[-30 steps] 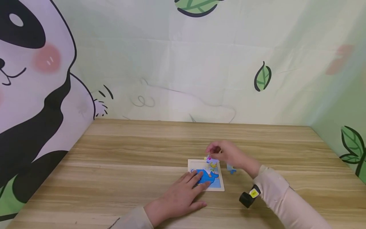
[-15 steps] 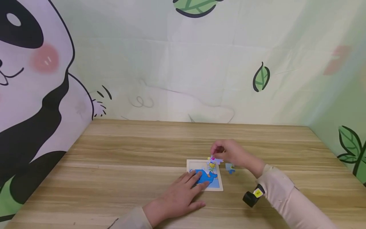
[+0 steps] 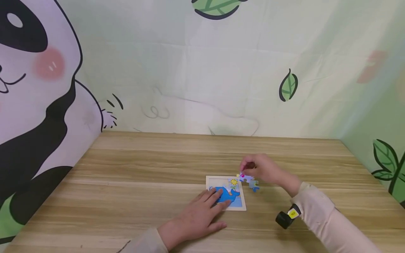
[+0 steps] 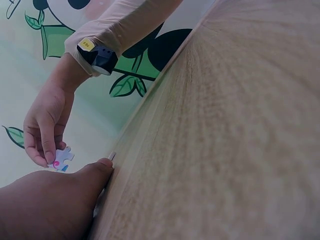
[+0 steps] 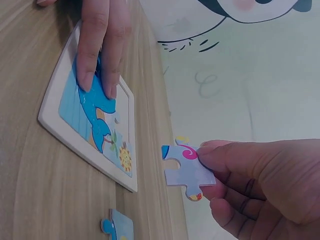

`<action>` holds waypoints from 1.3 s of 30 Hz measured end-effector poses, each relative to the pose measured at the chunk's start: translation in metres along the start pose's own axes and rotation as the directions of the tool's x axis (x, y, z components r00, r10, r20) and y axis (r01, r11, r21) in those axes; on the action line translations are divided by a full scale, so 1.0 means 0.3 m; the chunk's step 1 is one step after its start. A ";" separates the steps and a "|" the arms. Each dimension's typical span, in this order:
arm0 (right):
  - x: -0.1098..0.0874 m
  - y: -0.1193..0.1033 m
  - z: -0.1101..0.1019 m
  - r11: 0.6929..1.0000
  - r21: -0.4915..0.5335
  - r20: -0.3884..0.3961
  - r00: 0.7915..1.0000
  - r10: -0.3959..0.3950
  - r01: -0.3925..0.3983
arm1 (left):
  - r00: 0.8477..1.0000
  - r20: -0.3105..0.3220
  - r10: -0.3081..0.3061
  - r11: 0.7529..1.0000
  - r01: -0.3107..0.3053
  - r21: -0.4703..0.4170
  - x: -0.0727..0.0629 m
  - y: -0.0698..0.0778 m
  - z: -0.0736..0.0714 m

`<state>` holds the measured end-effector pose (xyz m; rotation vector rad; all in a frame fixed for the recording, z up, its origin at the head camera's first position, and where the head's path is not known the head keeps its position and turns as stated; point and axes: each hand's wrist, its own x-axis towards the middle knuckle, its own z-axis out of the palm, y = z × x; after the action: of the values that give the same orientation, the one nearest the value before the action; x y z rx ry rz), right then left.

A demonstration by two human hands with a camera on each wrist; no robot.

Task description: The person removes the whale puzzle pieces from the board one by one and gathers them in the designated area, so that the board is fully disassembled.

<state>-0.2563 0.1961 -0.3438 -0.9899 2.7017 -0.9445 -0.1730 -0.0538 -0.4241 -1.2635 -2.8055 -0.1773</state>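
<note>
A small jigsaw puzzle in a pale wooden frame [image 3: 243, 203] lies on the table, showing a blue whale [image 5: 92, 112] and a sun [image 5: 125, 159]. My left hand [image 3: 194, 218] rests on it with fingers extended, covering its lower left part. Between thumb and fingers, my right hand [image 3: 265, 170] pinches a pale lilac jigsaw piece [image 5: 187, 170] with a pink swirl, raised beside the frame's upper right corner. A second, blue and pale green jigsaw piece [image 3: 254, 185] lies loose on the table, just right of the frame and below the right hand.
The wood-grain table [image 3: 133, 168] stretches around the puzzle. Behind it hangs a pale green backdrop [image 3: 202, 80] with a printed panda and leaves. A black wrist device [image 3: 286, 218] with a yellow label sits on the right sleeve.
My right hand has moved rightward with the pinched jigsaw piece, from over the frame's upper part to beyond its right edge. The left hand stays on the puzzle.
</note>
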 end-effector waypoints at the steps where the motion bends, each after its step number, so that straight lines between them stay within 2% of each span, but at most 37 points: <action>1: -0.002 0.001 -0.003 1.000 0.001 0.001 1.000 -0.001 0.001 | 1.000 0.000 -0.001 1.000 0.001 -0.001 -0.001 0.000 -0.001; 8: -0.017 0.012 -0.018 0.999 -0.015 0.013 0.999 0.040 -0.039 | 1.000 0.000 -0.007 1.000 0.007 0.005 -0.001 -0.004 0.002; 19: -0.056 0.029 -0.041 1.000 -0.004 0.051 0.998 0.031 -0.031 | 1.000 0.020 -0.006 1.000 0.006 0.009 0.001 -0.007 0.006; 25: -0.074 0.054 -0.048 1.000 -0.006 0.060 0.998 0.019 -0.019 | 1.000 0.002 -0.002 1.000 0.002 0.020 0.000 -0.005 0.007; 39: -0.104 0.105 -0.063 0.999 -0.004 0.067 0.996 0.051 -0.051 | 1.000 0.004 -0.007 1.000 0.007 0.021 -0.003 -0.002 0.005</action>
<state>-0.2549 0.2439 -0.3506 -0.9313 2.6596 -0.8836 -0.1729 -0.0546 -0.4257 -1.2506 -2.8081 -0.1459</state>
